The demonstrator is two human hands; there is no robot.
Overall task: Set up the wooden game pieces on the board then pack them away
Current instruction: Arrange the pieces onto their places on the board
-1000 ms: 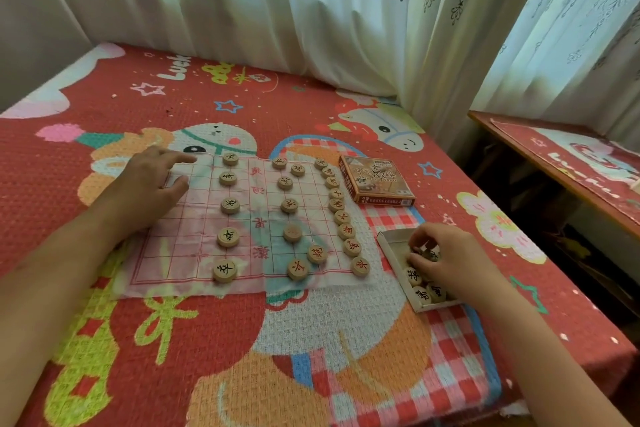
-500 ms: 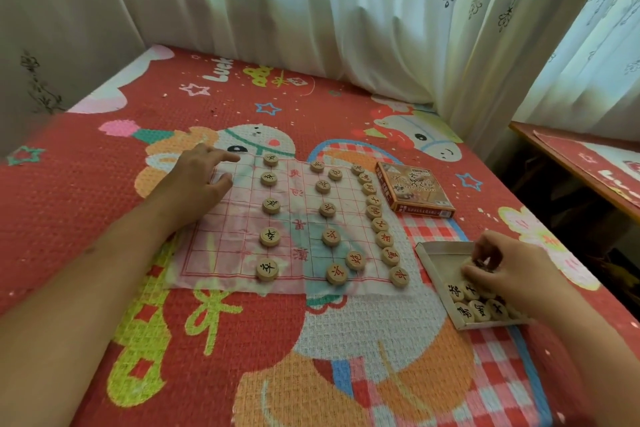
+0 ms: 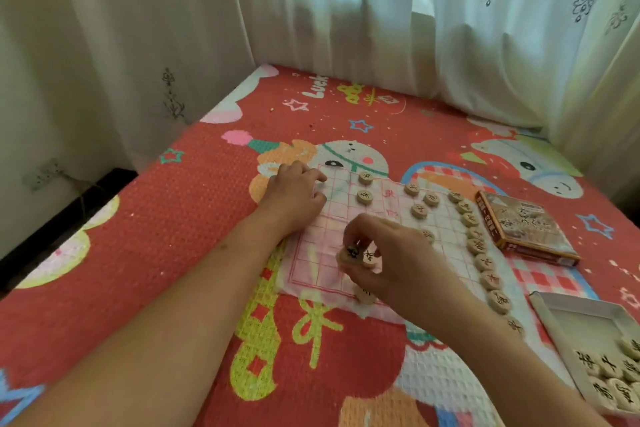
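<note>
Setup's looking roughly halfway: right hand is pinching two wooden pieces over the board mid-frame, left hand is resting loose on its upper-left corner, more are sitting in the tray lower right.

The bed is covered with a red cover that has cartoon animals and stars printed on it. The far edge and the left edge of the bed meet pale curtains. About the middle of the bed lies a thin board with a pink grid, flat on the cover. Just beside it, toward the right edge, lies a printed box. Near the right edge, closer to the near side, lies an open tray, apart from the printed box.
</note>
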